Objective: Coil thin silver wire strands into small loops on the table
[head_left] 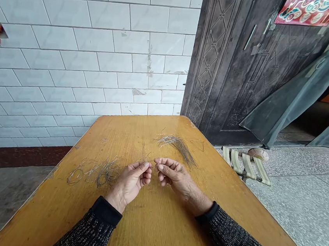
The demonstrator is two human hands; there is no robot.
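Note:
Above the middle of the wooden table (153, 227), my left hand (133, 178) pinches a thin wire (143, 152) between thumb and forefinger; its thin ends rise above the fingers. Close beside it, my right hand (173, 175) is closed in a pinch at what looks like the same wire, though the part between the fingertips is too fine to make out clearly. Left of my left hand lie several loosely coiled wires (107, 174). Beyond my right hand rests a bundle of straight thin wires (181, 146), pale at one end and darker at the other.
The table's far edge stands near a white tiled wall (114, 63) and a dark carved door (232, 67). To the right, a strap-seated folding stool (246, 165) stands on the speckled floor (306, 196). A grey-green curtain (300, 90) hangs across the doorway.

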